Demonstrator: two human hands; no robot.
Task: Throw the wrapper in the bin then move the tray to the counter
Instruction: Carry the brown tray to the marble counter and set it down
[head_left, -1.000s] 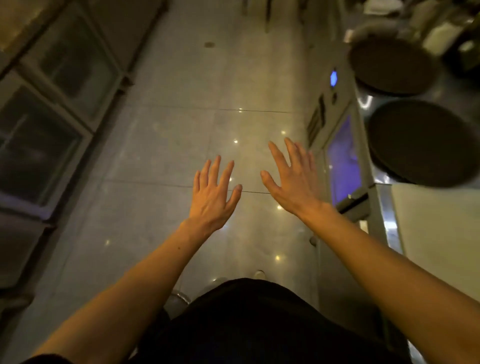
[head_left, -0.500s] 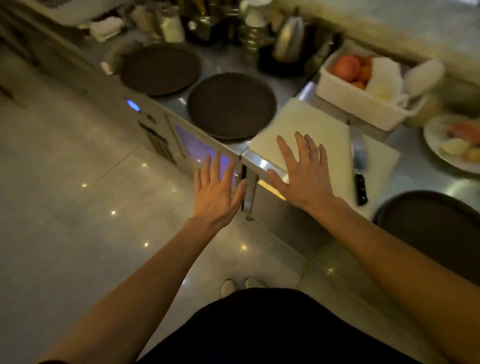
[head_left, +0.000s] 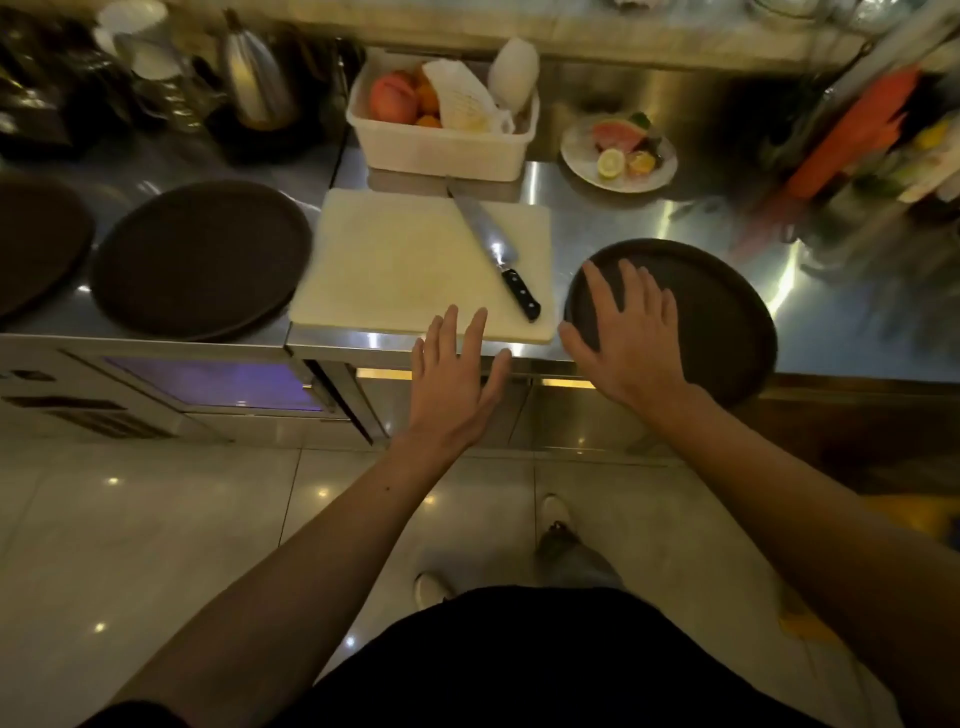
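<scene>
Nearest: black clothing at the bottom edge, two pale shoes (head_left: 553, 512) on the glossy tiled floor (head_left: 156, 519), both bare forearms stretched forward.

Left hand (head_left: 454, 379) flat and palm down, fingers spread, holding nothing, fingertips over the near edge of the white cutting board (head_left: 405, 260). Contact with the board impossible to judge from above.

Right hand (head_left: 626, 338) likewise flat and spread, empty, lying over the near-left part of a dark round tray (head_left: 717, 312). Touching or just above it: cannot tell. This tray just right of the cutting board, on the steel worktop (head_left: 597, 218), its near rim jutting past the worktop's front edge.

On the cutting board, toward its right side: a knife (head_left: 496, 254) lying diagonally, black handle nearest, blade pointing away and to the left.

Left of the cutting board: a second dark round tray (head_left: 200, 257), its right rim just beside the board. Further left, a third dark tray (head_left: 36, 239), cut off by the picture edge. Below these, the cabinet front with a violet-lit panel (head_left: 213, 382).

Behind the cutting board, touching or nearly so: a white plastic tub (head_left: 441, 148) with red and orange fruit, a white bag and a white rounded object. Right of the tub and behind the near tray: a small plate (head_left: 618, 153) of cut fruit.

Behind and left of the cutting board: a metal jug (head_left: 254, 83) among dark, unclear items. Far right: blurred orange and pale shapes, not identifiable.
</scene>
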